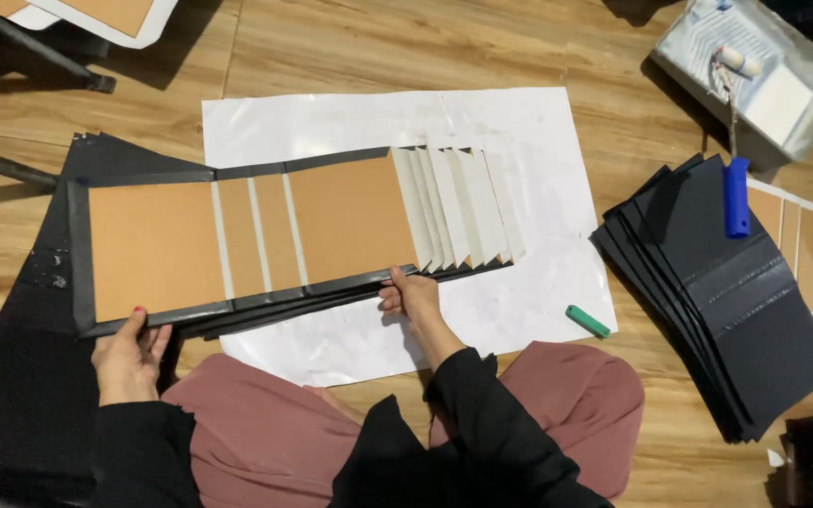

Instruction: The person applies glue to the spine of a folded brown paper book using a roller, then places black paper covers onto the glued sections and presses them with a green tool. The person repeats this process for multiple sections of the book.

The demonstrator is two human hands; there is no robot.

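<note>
Pinched at its near edge, the fanned stack of brown board covers (237, 240) rests over the white paper sheet (519, 141): left hand (129, 357) clamps one end, right hand (411, 299) the middle. Uneven pressure could let the covers slide apart toward the black cover pile (736, 320).

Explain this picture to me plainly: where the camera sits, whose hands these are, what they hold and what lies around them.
There is one view, from a camera worn on a person's head, looking down at their lap and a wooden floor. No machine is present, only bare hands. The left hand and right hand grip the near edge of a fanned stack of brown cardboard covers edged in black. Under it lies a white paper sheet. To the right sit a pile of black covers, a blue-handled roller reaching into a paint tray, and a small green object.
</note>
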